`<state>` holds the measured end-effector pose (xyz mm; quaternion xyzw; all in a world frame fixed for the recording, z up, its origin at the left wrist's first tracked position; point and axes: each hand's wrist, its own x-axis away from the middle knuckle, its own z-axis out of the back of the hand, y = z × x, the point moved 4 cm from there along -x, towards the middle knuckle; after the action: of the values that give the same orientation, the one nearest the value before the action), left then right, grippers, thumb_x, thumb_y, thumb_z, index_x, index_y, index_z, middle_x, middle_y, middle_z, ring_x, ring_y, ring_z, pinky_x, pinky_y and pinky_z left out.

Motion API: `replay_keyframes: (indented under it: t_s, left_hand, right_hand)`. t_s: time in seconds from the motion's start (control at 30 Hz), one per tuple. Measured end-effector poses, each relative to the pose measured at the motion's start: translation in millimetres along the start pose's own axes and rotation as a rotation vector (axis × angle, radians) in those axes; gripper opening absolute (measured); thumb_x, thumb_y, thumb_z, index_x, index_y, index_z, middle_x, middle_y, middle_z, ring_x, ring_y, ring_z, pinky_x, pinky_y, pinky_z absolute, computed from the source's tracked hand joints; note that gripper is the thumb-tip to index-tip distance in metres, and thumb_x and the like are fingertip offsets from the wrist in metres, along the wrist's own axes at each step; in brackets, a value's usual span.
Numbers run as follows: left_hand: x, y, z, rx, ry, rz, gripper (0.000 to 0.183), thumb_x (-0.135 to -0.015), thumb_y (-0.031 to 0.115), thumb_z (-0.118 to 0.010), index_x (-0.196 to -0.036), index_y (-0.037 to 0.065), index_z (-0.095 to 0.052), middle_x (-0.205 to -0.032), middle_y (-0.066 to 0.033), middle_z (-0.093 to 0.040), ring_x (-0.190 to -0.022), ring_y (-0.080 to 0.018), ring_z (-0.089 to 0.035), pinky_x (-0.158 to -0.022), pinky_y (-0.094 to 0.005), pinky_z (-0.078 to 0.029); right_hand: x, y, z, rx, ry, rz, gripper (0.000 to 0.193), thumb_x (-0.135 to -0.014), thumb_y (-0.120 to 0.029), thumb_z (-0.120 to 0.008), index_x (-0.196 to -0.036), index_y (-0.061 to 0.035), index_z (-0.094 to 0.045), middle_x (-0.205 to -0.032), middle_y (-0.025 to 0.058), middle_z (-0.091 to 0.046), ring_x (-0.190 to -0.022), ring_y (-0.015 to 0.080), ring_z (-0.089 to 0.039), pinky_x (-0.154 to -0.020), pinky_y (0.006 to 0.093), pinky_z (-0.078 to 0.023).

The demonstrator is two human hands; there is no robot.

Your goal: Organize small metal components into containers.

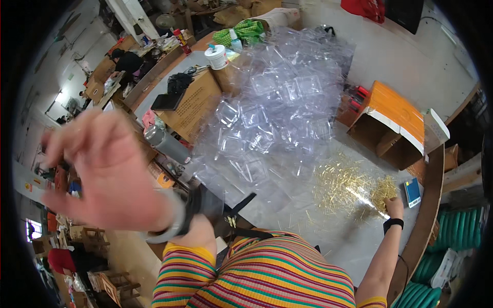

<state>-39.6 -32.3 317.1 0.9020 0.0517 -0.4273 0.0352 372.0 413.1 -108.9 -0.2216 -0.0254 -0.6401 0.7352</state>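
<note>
The heap of thin gold pins (pixel 354 190) on the grey table (pixel 334 241) serves as the landmark. The right hand (pixel 394 206) reaches to the heap's right edge, fingers curled down into the pins; the fingertips are buried among them, so I cannot tell whether they are pinched on anything or merely resting. A black band (pixel 393 224) circles that wrist. Just right of the heap, beside the hand, lies a small blue box (pixel 412 192), close to the table's curved wooden rim. Above and left of the heap spreads a large pile of clear plastic blister trays (pixel 277 102); their outlines blend into one another and single trays are hard to count. Up and right of the heap stands an open cardboard box with an orange top (pixel 393 120). Far left of the heap, the left hand (pixel 100 172) is raised near the camera, blurred, with fingers spread apart and nothing visible in it; a pale bangle and a dark band sit on its wrist. A striped knit sleeve (pixel 257 277) fills the lower edge and hides the table's near part.
</note>
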Motion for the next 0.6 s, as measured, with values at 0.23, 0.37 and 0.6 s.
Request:
replay_keyframes:
  t_s: [0.23, 0.37, 0.6]
  left_hand:
    - [22, -5, -8, -1.548, -1.163, -0.409, 0.038, -0.078, 0.005, -0.075, -0.111, -0.007, -0.059, -0.095, -0.0179, -0.068, -0.084, -0.0262, -0.065, -0.069, -0.0314, -0.052]
    - [45, -13, 12, -1.009, -0.547, 0.389, 0.037, -0.075, 0.003, -0.076, -0.110, -0.004, -0.064, -0.105, -0.0161, -0.067, -0.088, -0.0218, -0.064, -0.077, -0.0312, -0.051]
    - [90, -7, 62, -1.631, -1.206, 0.590, 0.037, -0.079, 0.007, -0.074, -0.114, 0.000, -0.064, -0.113, -0.0166, -0.067, -0.100, -0.0323, -0.064, -0.088, -0.0366, -0.050]
  right_hand:
    - [11, -14, 13, -0.166, -0.068, -0.016, 0.037, -0.078, -0.031, -0.070, -0.094, 0.0020, -0.072, -0.078, 0.0180, -0.072, -0.069, 0.0285, -0.070, -0.066, 0.0390, -0.055]
    - [22, -1, 10, 0.406, -0.065, 0.129, 0.032, -0.075, -0.025, -0.070, -0.096, -0.0019, -0.073, -0.096, 0.0189, -0.072, -0.086, 0.0340, -0.070, -0.076, 0.0426, -0.055]
    - [73, -46, 25, 0.304, 0.638, 0.494, 0.034, -0.075, -0.010, -0.070, -0.107, -0.0043, -0.066, -0.109, 0.0160, -0.065, -0.104, 0.0331, -0.061, -0.087, 0.0434, -0.051]
